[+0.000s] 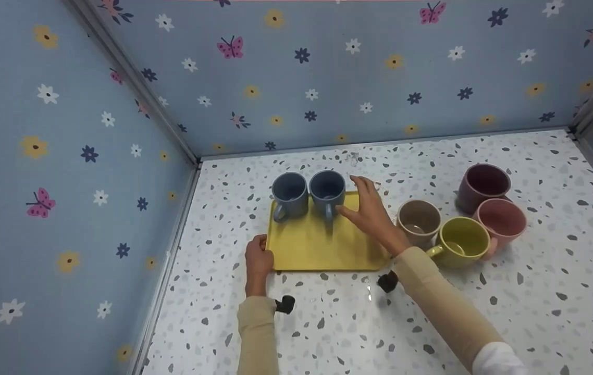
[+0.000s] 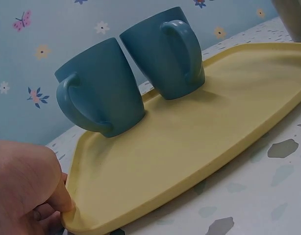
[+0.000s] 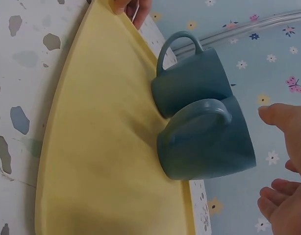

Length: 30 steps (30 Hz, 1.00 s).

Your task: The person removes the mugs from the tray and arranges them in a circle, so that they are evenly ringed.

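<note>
The left hand [image 1: 259, 258] pinches the left edge of the yellow tray [image 1: 322, 247] near its front left corner, thumb over the rim. The tray is shallow, smooth and low-rimmed, with rounded corners, and lies flat on the speckled white table [image 1: 328, 333]. It carries 2 plain matt mugs side by side at its far edge. The left blue mug [image 1: 294, 204] stands upright by the far left corner, handle angled toward the front left. The right blue mug [image 1: 328, 198] stands upright just beside it, handle toward the front edge; both insides look dark. Right of it, the right hand [image 1: 372, 213] is spread, thumb near that handle, a gap between hand and mug. Toward the table's right edge stand 4 more upright mugs: brown [image 1: 419, 224], its inner base glinting, yellow [image 1: 462, 245], its base showing too, maroon [image 1: 481, 188] and pink [image 1: 502, 221].
</note>
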Available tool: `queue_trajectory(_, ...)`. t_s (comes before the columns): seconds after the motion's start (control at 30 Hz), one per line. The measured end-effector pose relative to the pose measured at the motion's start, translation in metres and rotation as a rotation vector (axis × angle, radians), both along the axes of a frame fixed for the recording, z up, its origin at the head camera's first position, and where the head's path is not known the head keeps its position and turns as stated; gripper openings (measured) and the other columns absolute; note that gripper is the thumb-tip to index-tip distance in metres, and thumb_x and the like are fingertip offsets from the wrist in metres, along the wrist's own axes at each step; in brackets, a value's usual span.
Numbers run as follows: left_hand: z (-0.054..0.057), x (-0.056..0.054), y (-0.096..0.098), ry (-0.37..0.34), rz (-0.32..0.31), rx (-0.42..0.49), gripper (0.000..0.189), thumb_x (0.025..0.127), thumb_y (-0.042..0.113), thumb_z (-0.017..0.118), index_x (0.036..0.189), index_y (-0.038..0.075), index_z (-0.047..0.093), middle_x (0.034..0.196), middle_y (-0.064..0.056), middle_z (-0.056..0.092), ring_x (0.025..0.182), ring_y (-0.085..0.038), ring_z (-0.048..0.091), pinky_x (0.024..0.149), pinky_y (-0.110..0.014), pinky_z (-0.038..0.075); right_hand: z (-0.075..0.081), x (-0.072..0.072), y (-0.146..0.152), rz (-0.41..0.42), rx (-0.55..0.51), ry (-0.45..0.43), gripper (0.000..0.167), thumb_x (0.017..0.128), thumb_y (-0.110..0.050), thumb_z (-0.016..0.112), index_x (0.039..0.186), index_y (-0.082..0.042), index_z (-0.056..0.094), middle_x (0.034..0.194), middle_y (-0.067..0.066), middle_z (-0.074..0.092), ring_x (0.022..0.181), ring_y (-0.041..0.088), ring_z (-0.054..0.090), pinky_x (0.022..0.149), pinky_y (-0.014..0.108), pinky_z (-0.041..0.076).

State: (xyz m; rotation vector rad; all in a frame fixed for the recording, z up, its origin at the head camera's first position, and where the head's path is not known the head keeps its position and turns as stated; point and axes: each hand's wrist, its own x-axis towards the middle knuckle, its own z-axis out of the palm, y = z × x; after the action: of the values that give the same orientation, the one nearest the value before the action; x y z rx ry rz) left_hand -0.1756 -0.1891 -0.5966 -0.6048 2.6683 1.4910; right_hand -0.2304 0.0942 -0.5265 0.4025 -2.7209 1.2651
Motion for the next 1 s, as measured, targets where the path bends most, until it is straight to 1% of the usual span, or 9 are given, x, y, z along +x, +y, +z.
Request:
queue_trajectory(0.1, -0.001, -0.001, 0.001, -0.007, 0.004, -0.007, 0.048, 0.085, -0.009, 0.038, 0.128, -0.001, 0.054, 0.115, -0.019, 0.059, 0.101, -0.027, 0.057, 0.087, -0.040, 0.047, -0.006, -0.002, -0.003, 0.001, 0.008, -0.016, 0.081, 0.086, -0.036, 0.069, 0.148, -0.007, 0.028, 0.148, 0.019, 0.030, 0.135, 0.034, 0.035, 0.108, 0.051, 0.034)
queue_trajectory(0.23, -0.001, -0.001, 0.001, -0.009, 0.009, -0.020, 0.047, 0.085, -0.009, 0.039, 0.128, -0.001, 0.055, 0.115, -0.019, 0.060, 0.101, -0.027, 0.057, 0.088, -0.040, 0.047, -0.011, -0.005, -0.006, -0.009, 0.001, -0.016, 0.081, 0.086, -0.035, 0.070, 0.148, -0.005, 0.028, 0.148, 0.020, 0.030, 0.134, 0.034, 0.036, 0.107, 0.050, 0.035)
queue_trajectory(0.37, -0.001, -0.001, 0.001, -0.019, 0.019, -0.027, 0.047, 0.084, -0.009, 0.039, 0.127, 0.000, 0.056, 0.114, -0.018, 0.060, 0.102, -0.027, 0.057, 0.089, -0.040, 0.047, -0.014, -0.009, -0.009, -0.014, 0.006, -0.004, 0.082, 0.084, -0.037, 0.071, 0.148, -0.005, 0.029, 0.147, 0.021, 0.031, 0.133, 0.035, 0.038, 0.107, 0.049, 0.036)
queue_trajectory(0.57, -0.002, -0.003, 0.001, -0.036, 0.020, -0.006, 0.046, 0.086, -0.008, 0.039, 0.128, 0.001, 0.055, 0.116, -0.017, 0.059, 0.102, -0.025, 0.055, 0.089, -0.038, 0.046, -0.016, -0.014, -0.014, -0.003, 0.024, 0.013, 0.083, 0.083, -0.036, 0.072, 0.147, -0.004, 0.030, 0.146, 0.021, 0.032, 0.133, 0.034, 0.037, 0.109, 0.047, 0.034)
queue_trajectory(0.63, -0.002, -0.003, 0.001, -0.039, 0.017, -0.005, 0.047, 0.086, -0.008, 0.038, 0.129, 0.001, 0.054, 0.117, -0.017, 0.058, 0.103, -0.026, 0.055, 0.090, -0.038, 0.046, -0.016, -0.015, -0.017, 0.003, 0.039, 0.020, 0.083, 0.083, -0.036, 0.072, 0.147, -0.004, 0.030, 0.146, 0.021, 0.032, 0.134, 0.034, 0.036, 0.109, 0.046, 0.034)
queue_trajectory(0.8, -0.001, -0.002, 0.000, -0.031, 0.017, -0.011, 0.048, 0.085, -0.011, 0.038, 0.130, 0.000, 0.054, 0.119, -0.018, 0.057, 0.107, -0.028, 0.055, 0.092, -0.040, 0.046, -0.015, -0.016, -0.024, 0.014, 0.085, 0.072, 0.083, 0.083, -0.035, 0.072, 0.146, -0.002, 0.031, 0.145, 0.023, 0.033, 0.135, 0.035, 0.034, 0.110, 0.047, 0.032)
queue_trajectory(0.87, 0.000, -0.001, 0.001, -0.032, 0.019, -0.015, 0.048, 0.086, -0.011, 0.038, 0.130, 0.000, 0.053, 0.120, -0.018, 0.056, 0.108, -0.028, 0.054, 0.093, -0.040, 0.045, -0.014, -0.018, -0.026, 0.000, 0.108, 0.092, 0.083, 0.082, -0.035, 0.073, 0.146, -0.001, 0.032, 0.145, 0.024, 0.033, 0.136, 0.035, 0.032, 0.111, 0.047, 0.030)
queue_trajectory(1.0, -0.002, -0.002, 0.002, -0.042, 0.029, -0.025, 0.046, 0.087, -0.009, 0.039, 0.129, 0.001, 0.054, 0.119, -0.018, 0.056, 0.107, -0.027, 0.054, 0.093, -0.039, 0.045, -0.014, -0.023, -0.027, -0.038, 0.153, 0.099, 0.087, 0.079, -0.038, 0.076, 0.145, -0.001, 0.033, 0.147, 0.023, 0.032, 0.138, 0.035, 0.028, 0.113, 0.046, 0.026)
